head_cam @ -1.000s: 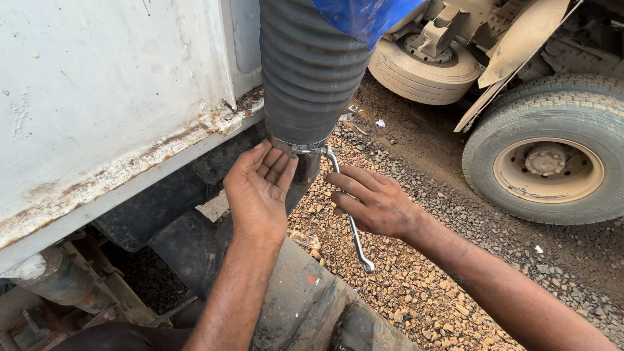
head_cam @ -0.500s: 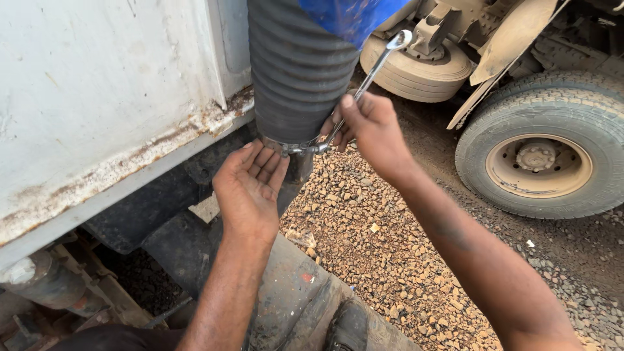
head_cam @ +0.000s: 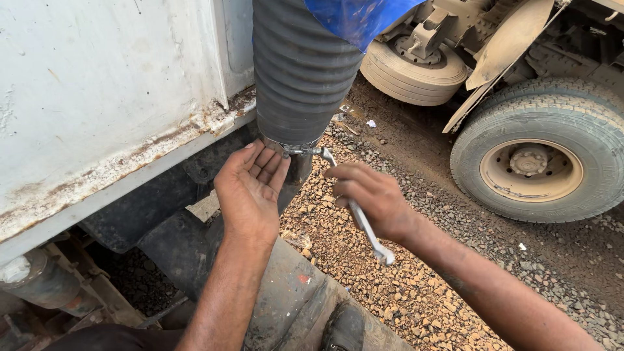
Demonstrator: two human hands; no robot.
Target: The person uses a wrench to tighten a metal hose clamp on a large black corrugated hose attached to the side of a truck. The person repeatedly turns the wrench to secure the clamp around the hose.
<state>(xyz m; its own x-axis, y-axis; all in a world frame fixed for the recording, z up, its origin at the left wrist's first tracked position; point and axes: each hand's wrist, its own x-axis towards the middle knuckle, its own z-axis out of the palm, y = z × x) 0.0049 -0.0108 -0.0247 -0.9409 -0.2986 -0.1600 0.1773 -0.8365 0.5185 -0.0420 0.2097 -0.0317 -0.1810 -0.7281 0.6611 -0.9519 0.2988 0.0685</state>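
A thick black ribbed hose [head_cam: 300, 71] hangs down beside a white rusty truck panel [head_cam: 97, 91]. A metal clamp [head_cam: 289, 148] rings its lower end where it meets a dark pipe. My left hand [head_cam: 250, 192] lies flat, fingers together, against the pipe just under the clamp. My right hand [head_cam: 370, 198] grips a silver spanner [head_cam: 364, 224], whose upper end sits on the clamp's bolt at the right side; its free end points down and to the right.
Blue plastic sheet [head_cam: 361, 19] covers the hose top. Gravel [head_cam: 364, 279] spreads under my right arm. A large truck wheel [head_cam: 539, 162] stands at right, another tyre [head_cam: 409, 71] behind. A dark metal tank [head_cam: 292, 305] lies below.
My right hand swung the spanner from pointing down, up to the upper right, and back down to the lower right. My left hand stayed under the clamp.
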